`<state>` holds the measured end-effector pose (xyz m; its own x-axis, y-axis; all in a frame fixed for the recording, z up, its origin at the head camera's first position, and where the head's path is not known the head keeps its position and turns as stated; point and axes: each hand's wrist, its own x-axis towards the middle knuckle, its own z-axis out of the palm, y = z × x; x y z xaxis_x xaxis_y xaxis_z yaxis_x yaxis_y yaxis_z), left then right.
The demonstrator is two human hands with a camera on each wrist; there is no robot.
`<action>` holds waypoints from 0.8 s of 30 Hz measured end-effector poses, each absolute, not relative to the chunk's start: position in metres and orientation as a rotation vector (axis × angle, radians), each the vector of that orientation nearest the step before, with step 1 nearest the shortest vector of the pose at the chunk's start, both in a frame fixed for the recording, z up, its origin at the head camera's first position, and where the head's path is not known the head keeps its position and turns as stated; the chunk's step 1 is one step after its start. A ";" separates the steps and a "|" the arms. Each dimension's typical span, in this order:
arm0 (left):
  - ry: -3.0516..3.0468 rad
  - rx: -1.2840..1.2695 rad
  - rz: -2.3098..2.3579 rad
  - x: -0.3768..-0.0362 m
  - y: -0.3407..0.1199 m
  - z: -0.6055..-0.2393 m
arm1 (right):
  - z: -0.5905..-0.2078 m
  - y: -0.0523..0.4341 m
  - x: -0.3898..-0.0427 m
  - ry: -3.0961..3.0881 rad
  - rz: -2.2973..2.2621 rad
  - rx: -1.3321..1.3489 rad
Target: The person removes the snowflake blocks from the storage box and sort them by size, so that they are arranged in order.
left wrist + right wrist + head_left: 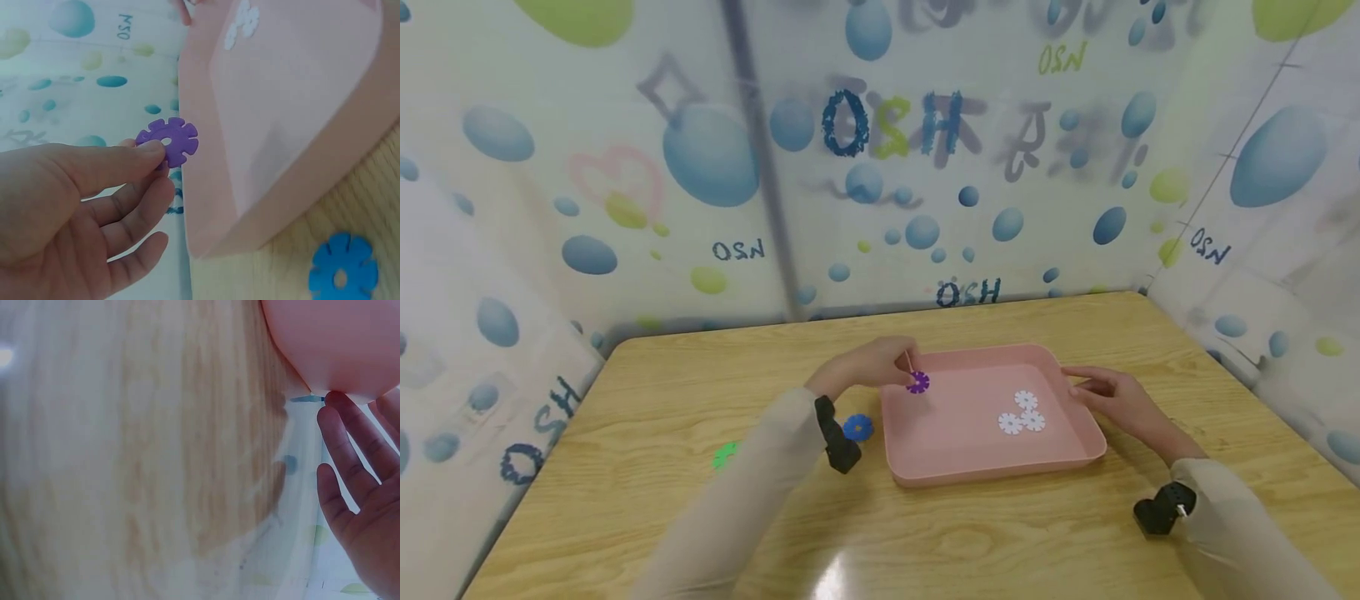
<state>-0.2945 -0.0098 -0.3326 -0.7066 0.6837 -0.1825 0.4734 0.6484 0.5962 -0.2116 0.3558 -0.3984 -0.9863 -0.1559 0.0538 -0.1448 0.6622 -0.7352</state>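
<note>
Fingers of the left hand (882,362), beyond a green snowflake disc (726,455) and a blue snowflake disc (858,427) on the wood-grain table (985,533), pinch a purple snowflake disc (178,132) above the far left corner of a pink tray (955,442). Loosening early could drop it on the rim. Three white snowflake discs (1028,413) lie inside. The right hand (1116,402), fingers fairly straight, touches the right wall; a push there might slide the tray

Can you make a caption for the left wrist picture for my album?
The left hand pinches a purple disc near a pink tray, a blue disc lying on the table.
</note>
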 end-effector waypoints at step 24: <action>2.458 0.968 0.798 -0.275 -0.111 -0.324 | -0.398 0.355 -0.210 2.837 -1.298 -0.241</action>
<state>-0.2747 -0.1106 -0.3237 -0.6907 0.7102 -0.1364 0.4948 0.6017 0.6270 -0.2104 0.3553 -0.3979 -0.9881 -0.1447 0.0529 -0.1346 0.6439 -0.7532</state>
